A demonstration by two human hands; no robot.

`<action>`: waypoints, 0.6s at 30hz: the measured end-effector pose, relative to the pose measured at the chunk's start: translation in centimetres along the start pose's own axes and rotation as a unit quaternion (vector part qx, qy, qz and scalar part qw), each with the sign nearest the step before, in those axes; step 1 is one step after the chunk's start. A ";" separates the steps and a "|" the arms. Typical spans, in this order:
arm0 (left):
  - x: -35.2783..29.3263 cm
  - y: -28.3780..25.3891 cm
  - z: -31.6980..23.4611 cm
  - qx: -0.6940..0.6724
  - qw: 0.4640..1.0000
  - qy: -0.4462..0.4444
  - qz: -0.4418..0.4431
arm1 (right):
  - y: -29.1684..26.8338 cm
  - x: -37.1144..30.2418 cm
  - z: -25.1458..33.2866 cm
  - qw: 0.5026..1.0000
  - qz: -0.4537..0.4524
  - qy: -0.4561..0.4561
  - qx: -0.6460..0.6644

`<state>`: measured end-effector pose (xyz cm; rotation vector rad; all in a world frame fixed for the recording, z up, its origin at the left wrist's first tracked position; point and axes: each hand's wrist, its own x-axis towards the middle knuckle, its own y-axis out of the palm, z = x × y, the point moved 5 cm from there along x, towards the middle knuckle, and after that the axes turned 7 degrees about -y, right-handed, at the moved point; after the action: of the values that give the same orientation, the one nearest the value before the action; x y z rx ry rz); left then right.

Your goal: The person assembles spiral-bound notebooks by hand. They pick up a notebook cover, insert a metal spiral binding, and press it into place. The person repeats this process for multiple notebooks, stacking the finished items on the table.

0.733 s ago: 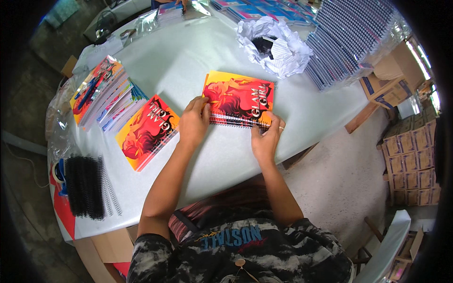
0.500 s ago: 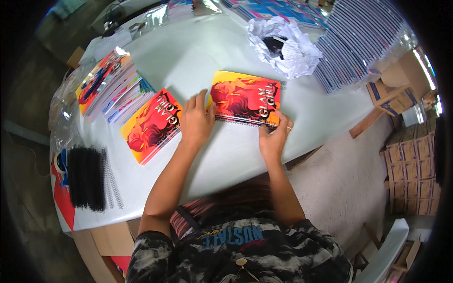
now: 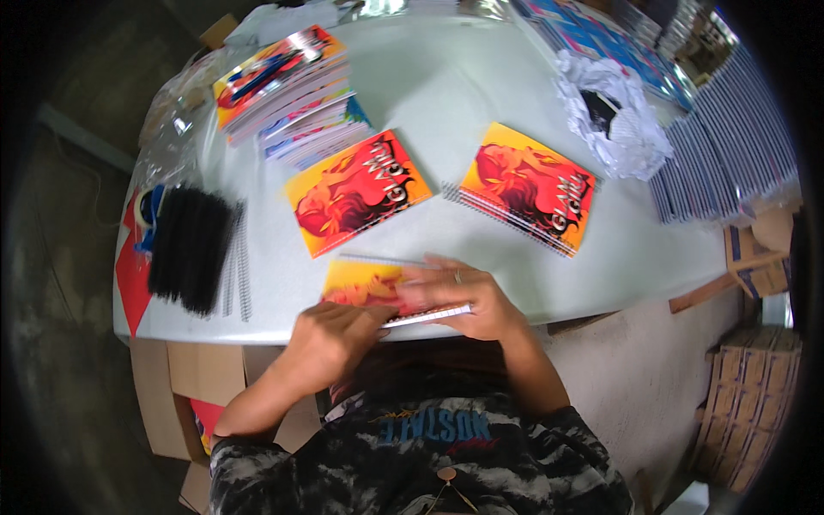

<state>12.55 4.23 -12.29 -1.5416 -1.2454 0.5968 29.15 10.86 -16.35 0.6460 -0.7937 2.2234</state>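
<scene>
At the table's near edge, a notebook (image 3: 365,276) with a yellow-and-red illustrated cover lies between my hands, its white page edges toward me. My left hand (image 3: 330,343) is closed at its near left edge, thumb and fingers pressed together there. From the right, my right hand (image 3: 472,300) holds the notebook's right end, fingers across the cover and smeared by motion. Beyond them sits a spiral-bound notebook pile (image 3: 532,180) with the same cover, a wire or plastic coil sticking out at its left end. Left of that lies another matching pile (image 3: 360,193).
A taller stack of notebooks (image 3: 287,77) with blue pens on top stands far left. Black spiral coils (image 3: 189,249) lie beside a tape roll (image 3: 146,210). Crumpled white paper (image 3: 631,129) and stacked bound books (image 3: 730,137) are at the right. Cartons (image 3: 747,403) stand on the floor.
My hands have left the right-hand pile and come back to the table's near edge, where they now hold a notebook. The view has shifted, so the tabletop things appear displaced.
</scene>
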 end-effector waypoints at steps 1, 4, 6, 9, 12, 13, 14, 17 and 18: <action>-0.6 -1.4 0.9 0.013 0.999 -0.037 0.011 | -0.3 0.0 0.2 0.999 -0.032 0.027 0.018; -1.9 -5.1 5.3 0.036 0.982 -0.160 -0.092 | -1.8 -0.5 0.6 0.990 -0.123 0.062 0.021; -3.7 -6.5 9.1 0.087 0.935 -0.289 -0.189 | -3.5 -1.4 0.1 0.973 -0.215 0.083 0.025; -8.8 -4.2 15.0 0.218 0.815 -0.536 -0.031 | -4.3 -3.7 -2.0 0.953 -0.261 0.149 0.046; -10.8 -2.2 15.8 0.201 0.828 -0.522 -0.022 | -4.2 -2.8 -1.9 0.960 -0.249 0.114 0.063; -10.7 -2.6 15.6 0.132 0.839 -0.517 -0.106 | -4.1 -2.2 -1.3 0.962 -0.246 0.092 0.075; -10.5 -3.1 15.5 0.062 0.840 -0.505 -0.187 | -3.5 -1.4 -1.2 0.943 -0.268 0.087 0.176; -10.0 -4.2 16.0 -0.226 0.817 -0.421 -0.323 | -3.3 -2.6 -2.4 0.977 -0.132 0.143 0.081; -9.5 -4.1 16.3 -0.369 0.786 -0.378 -0.321 | -3.3 -1.8 -1.9 0.987 -0.118 0.093 0.055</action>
<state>-6.15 1.81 -16.38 -1.3158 -2.7321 0.2486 32.37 13.31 -17.65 0.5439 -0.4771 2.0824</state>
